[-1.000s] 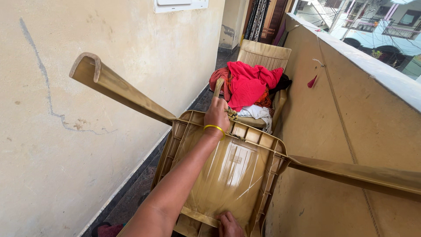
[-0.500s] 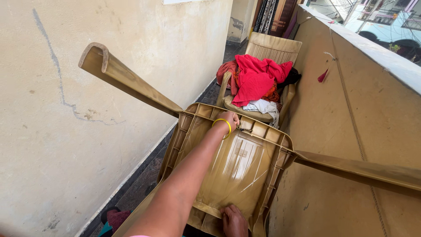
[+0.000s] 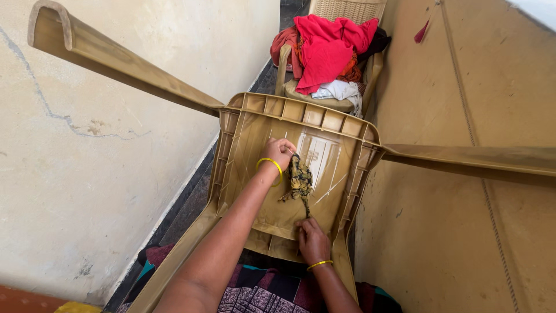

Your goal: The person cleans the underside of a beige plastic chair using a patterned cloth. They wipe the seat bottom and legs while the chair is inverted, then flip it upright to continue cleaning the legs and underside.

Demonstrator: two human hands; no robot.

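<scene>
Left hand point(image 3: 280, 152) has pulled back from the far rim, fingers pinching a rag point(image 3: 300, 181) mid-seat on the upturned chair point(image 3: 260, 200); right hand point(image 3: 313, 239) flat, bracing near edge; wiping partly done, I'd judge.

Narrow sunlit balcony passage

A cracked cream wall point(image 3: 116, 145) faces a tan parapet wall point(image 3: 463, 87); dark tiled floor point(image 3: 185, 208) between; a far wicker-backed chair point(image 3: 347, 8) holds piled clothes point(image 3: 327, 46).
</scene>
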